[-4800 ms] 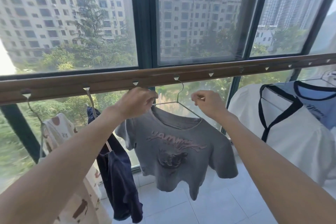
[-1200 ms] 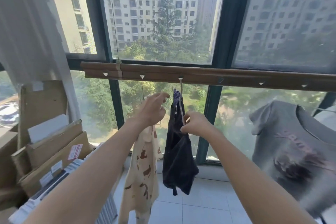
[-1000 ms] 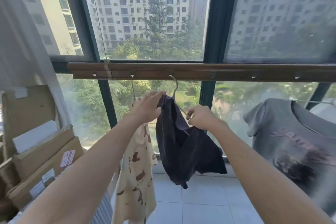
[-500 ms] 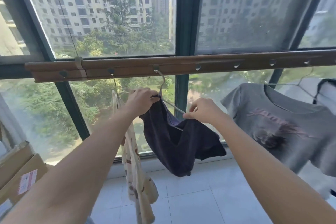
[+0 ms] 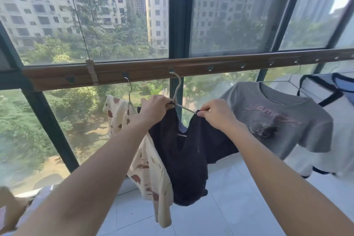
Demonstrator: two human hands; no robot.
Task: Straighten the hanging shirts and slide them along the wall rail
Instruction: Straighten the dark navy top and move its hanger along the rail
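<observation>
A brown wall rail with hook holes runs across the window. A dark navy shirt hangs from it on a pale wire hanger. My left hand grips the shirt's left shoulder at the hanger. My right hand pinches the right shoulder at the hanger's arm. The shirt sags between both hands. A cream shirt with brown patches hangs just left, partly behind my left arm. A grey printed T-shirt hangs to the right.
A white top with dark trim hangs at the far right, overlapped by a blue garment. Dark window frames stand behind the rail. White floor tiles lie below. A cardboard box corner shows at bottom left.
The view swung right from the boxes. The navy shirt, hanging narrow before, is now spread open between my two hands on its hanger. The grey shirt came further into view.
</observation>
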